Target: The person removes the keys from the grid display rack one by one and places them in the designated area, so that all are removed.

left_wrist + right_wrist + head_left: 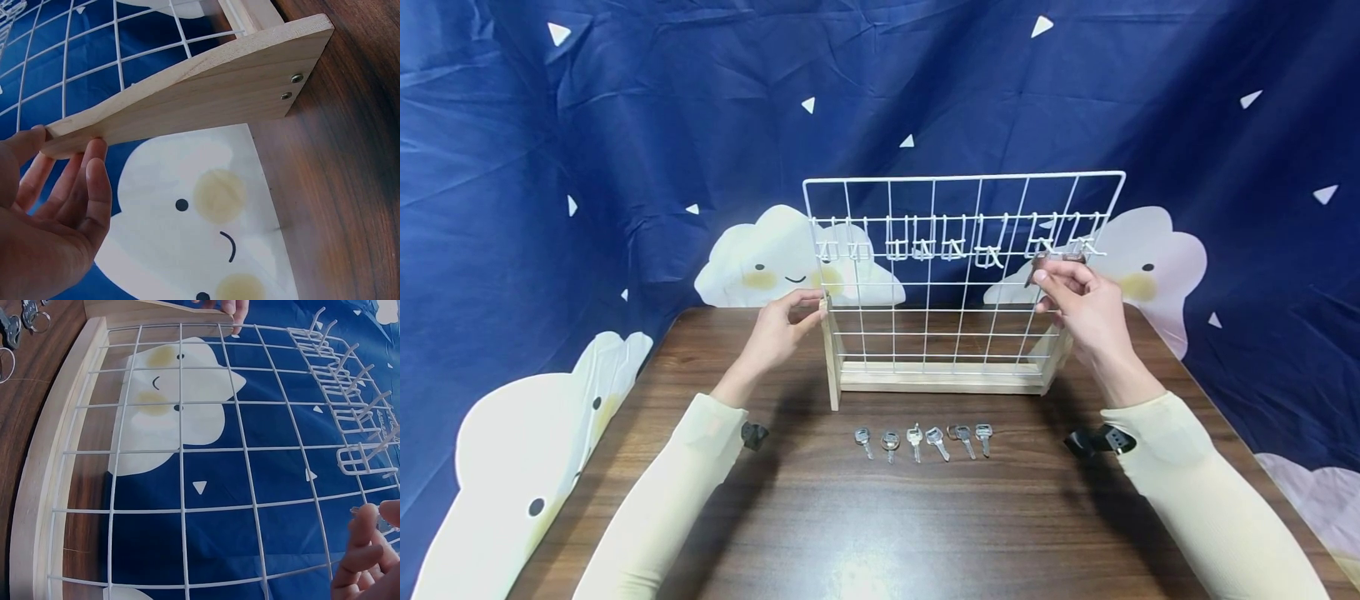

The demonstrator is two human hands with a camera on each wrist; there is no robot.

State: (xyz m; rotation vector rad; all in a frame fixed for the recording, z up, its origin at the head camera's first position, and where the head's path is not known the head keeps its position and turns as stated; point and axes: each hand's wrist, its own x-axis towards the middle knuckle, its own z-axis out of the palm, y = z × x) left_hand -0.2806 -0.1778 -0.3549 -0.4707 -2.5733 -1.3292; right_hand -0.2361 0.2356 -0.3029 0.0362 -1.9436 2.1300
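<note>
A white wire grid rack (925,309) stands on a wooden base (940,385), with a row of white hooks (953,248) across its upper part. My left hand (784,327) pinches the top of the rack's left wooden side panel (181,94) between thumb and fingers. Up by the hooks on the right, my right hand (1086,304) pinches a key (1036,271), which looks dark in the head view. Fingers mostly cover this key in the right wrist view. A dark piece (1073,258) shows behind the right hand at the last hook; its kind is unclear.
Several silver keys (914,442), some with rings, lie in a row on the brown wooden table (865,517) in front of the rack. Behind hangs a dark blue cloth (737,108) with white clouds and triangles.
</note>
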